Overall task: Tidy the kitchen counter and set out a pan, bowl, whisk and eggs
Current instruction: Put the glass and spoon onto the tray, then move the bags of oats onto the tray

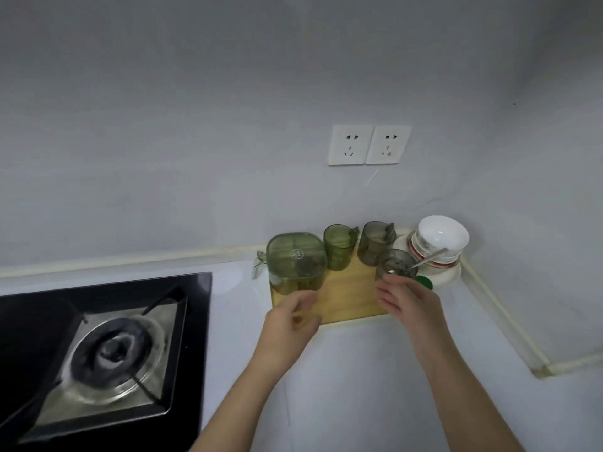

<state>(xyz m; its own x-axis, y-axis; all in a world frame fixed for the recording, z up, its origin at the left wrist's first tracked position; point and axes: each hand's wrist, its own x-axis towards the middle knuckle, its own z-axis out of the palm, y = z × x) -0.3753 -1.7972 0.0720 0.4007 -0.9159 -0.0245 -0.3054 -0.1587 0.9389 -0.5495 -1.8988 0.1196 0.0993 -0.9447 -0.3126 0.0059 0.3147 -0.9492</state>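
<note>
A pale rectangular wooden board lies on the white kitchen counter just right of centre, its far edge close to the grey wall. Along the back of the board stand a green see-through square container with a lid, a green see-through cup with a handle and a smoky grey see-through cup. A second smoky grey cup stands nearer, at the board's right side, and a metal spoon slants out of it toward the upper right.

The stack of white ceramic bowls sits in the counter's corner at right of centre, on a white plate, just beside the board and behind the spoon's handle. A small round green object shows between the plate and the right hand.

The left hand is over the board's near left corner, just below the green container, fingers loosely curled toward the thumb with nothing seen in them (the hand is blurred). The right hand reaches to the nearer grey cup, fingers fairly straight and spread, fingertips at the cup's base; whether they touch it I cannot tell.

A black glass gas hob with a round burner fills the lower left. Two white wall sockets sit above the cups.
</note>
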